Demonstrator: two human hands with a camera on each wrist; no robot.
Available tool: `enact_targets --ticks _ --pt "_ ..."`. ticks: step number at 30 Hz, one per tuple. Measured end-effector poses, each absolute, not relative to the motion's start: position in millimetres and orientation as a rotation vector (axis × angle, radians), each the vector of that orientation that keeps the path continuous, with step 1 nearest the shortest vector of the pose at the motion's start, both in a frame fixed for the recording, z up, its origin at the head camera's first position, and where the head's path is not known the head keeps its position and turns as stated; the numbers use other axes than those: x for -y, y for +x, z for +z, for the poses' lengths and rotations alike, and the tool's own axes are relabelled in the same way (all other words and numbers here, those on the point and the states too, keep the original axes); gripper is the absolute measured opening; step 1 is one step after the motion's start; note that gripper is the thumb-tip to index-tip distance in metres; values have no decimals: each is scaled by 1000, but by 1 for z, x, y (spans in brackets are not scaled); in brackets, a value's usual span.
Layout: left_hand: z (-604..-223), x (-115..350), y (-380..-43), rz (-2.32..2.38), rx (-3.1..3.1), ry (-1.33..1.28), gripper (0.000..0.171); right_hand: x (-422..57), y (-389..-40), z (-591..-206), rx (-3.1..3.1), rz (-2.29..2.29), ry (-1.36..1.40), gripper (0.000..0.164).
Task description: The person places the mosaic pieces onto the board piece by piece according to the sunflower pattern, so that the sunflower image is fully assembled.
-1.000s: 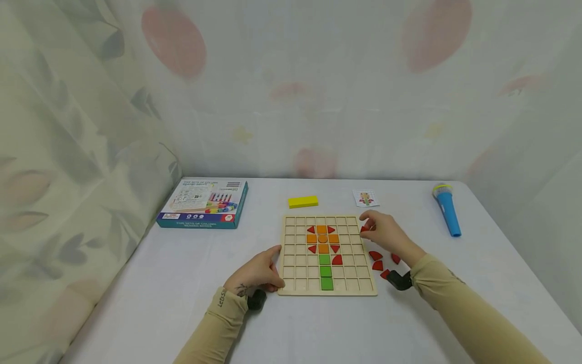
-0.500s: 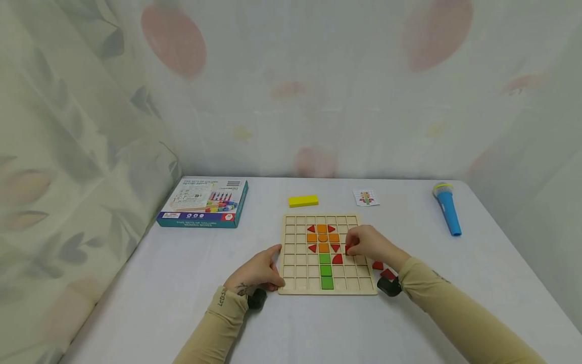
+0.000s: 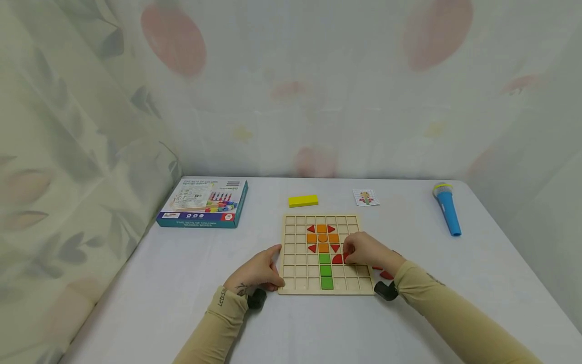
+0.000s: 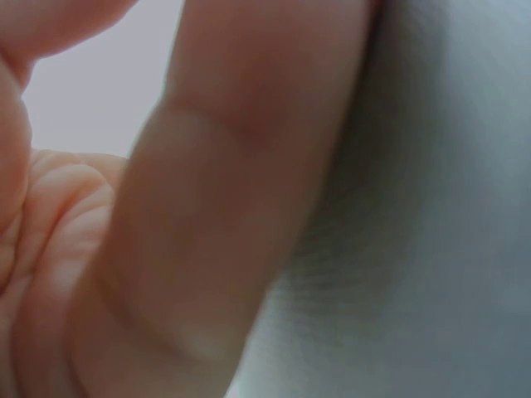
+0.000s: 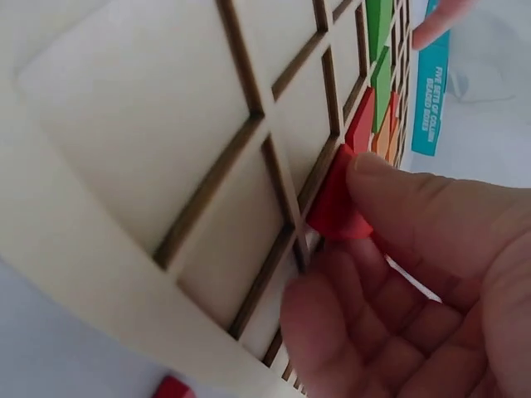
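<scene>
My right hand (image 3: 367, 249) is over the right half of a wooden grid board (image 3: 291, 272). In the right wrist view its thumb and fingers pinch a red tile (image 5: 333, 201) at a grid cell, right beside another red tile (image 5: 360, 123). At the board's left edge rests my left hand (image 3: 253, 272), thumb near the lower corner and index finger higher up. Orange tiles (image 3: 323, 247), small red triangles and a column of green squares (image 3: 326, 271) lie in the cells. The left wrist view shows only close, blurred fingers (image 4: 224, 182).
Loose red tiles (image 3: 386, 275) lie right of the board, partly hidden by my right arm. Behind the board are a yellow block (image 3: 303, 201) and a pattern card (image 3: 366, 197). A boxed set (image 3: 202, 202) sits back left, a blue toy microphone (image 3: 448, 212) back right.
My right hand has moved left and toward me with the red tile, from the board's right edge to the cell beside the quarter-round red tile. My left hand has stayed put.
</scene>
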State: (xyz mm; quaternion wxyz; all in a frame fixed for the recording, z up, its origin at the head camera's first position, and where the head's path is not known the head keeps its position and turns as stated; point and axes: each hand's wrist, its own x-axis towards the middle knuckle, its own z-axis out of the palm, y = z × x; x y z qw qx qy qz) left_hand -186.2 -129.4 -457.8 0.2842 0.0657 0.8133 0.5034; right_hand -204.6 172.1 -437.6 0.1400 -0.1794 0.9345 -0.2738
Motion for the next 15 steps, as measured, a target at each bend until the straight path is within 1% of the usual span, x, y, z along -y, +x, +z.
enact_targets --ticks 5,11,15 --pt "-457 129 -186 1348 -2179 191 104 -170 -203 -438 -2737 -694 -475 11" --pt "-457 129 -185 1364 -2163 169 105 -168 -203 -436 -2753 -592 -433 5" --pt "-457 129 -186 1363 -2158 146 104 -166 -201 -437 -2777 -493 -463 4"
